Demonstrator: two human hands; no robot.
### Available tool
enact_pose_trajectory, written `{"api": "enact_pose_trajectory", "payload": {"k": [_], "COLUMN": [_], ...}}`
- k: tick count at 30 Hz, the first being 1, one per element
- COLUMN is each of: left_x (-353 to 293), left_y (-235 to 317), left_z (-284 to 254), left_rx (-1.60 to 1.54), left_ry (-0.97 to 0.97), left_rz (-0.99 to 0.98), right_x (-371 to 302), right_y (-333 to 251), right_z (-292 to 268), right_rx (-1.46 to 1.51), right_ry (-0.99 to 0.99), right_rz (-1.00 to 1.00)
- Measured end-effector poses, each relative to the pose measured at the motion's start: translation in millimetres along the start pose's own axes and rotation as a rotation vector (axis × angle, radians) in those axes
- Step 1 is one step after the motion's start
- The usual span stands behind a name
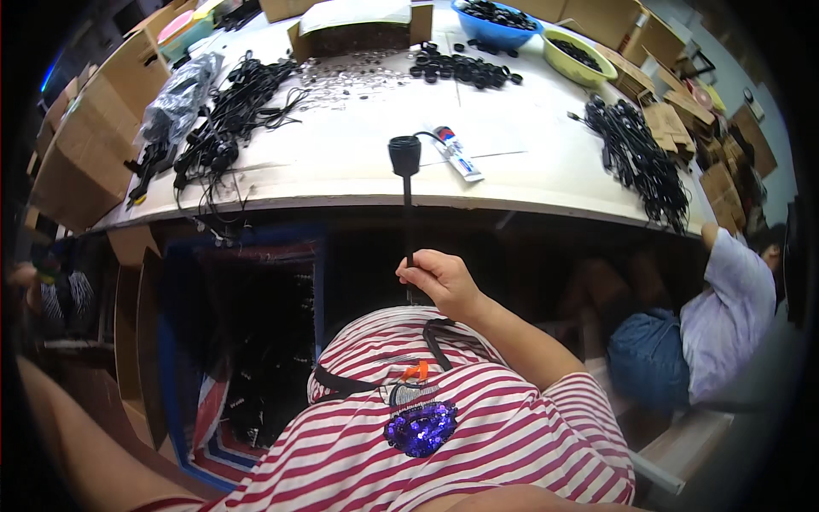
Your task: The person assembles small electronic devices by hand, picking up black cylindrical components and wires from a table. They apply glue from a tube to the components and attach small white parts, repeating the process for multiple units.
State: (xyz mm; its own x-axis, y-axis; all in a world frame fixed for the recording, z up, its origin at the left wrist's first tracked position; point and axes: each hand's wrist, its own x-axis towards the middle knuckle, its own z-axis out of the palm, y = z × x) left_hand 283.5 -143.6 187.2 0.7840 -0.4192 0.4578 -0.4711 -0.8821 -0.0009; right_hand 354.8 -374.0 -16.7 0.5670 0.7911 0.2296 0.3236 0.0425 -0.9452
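My right hand (439,277) is closed in a pinch on the lower part of a thin black stem (409,200). The stem stands nearly upright in front of my striped shirt. On its top end sits a black cup-shaped piece (405,155), just above the table's front edge. Beyond it lies a white and blue squeeze tube (459,155) with a red band. A short black curved line runs between the cup and the tube. My left forearm (64,427) reaches out past the left rim, so that hand is out of sight.
Tangled black cables (226,128) lie left on the white table (341,162), with another bundle (636,158) right. Loose black rings (469,70), a blue bowl (499,30) and a yellow-green bowl (580,68) stand behind. A co-worker's sleeve (725,307) shows right; another hand (24,275) far left.
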Motion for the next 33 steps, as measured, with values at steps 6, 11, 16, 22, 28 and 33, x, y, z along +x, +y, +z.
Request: {"api": "enact_pose_trajectory", "payload": {"k": [6,11,16,22,28,33], "left_x": [-7.8,-20.0,-29.1,-41.9,-50.0,-60.2], "left_y": [-10.6,-9.6,-8.2,-6.2,-1.2,20.8], "left_z": [7.9,4.2,0.3,-10.3,-26.3,-54.8], "left_rx": [-0.001,0.005,-0.014,0.000,0.016,0.014], "left_ry": [0.010,0.032,0.070,0.100,0.179,0.320], "left_rz": [-0.098,-0.150,-0.187,-0.252,-0.261,-0.137], "right_x": [7.3,13.4,13.7,15.0,16.9,15.6], "right_y": [-11.8,-25.3,-27.0,-25.6,-26.2,-23.7], "right_z": [0.5,4.7,7.0,16.3,14.6,11.1], "right_rx": [-0.026,-0.038,-0.124,-0.085,-0.149,-0.121], "right_ry": [0.002,-0.034,-0.068,-0.094,-0.092,-0.076], "right_rz": [-0.060,-0.126,-0.173,-0.120,-0.161,-0.087]}}
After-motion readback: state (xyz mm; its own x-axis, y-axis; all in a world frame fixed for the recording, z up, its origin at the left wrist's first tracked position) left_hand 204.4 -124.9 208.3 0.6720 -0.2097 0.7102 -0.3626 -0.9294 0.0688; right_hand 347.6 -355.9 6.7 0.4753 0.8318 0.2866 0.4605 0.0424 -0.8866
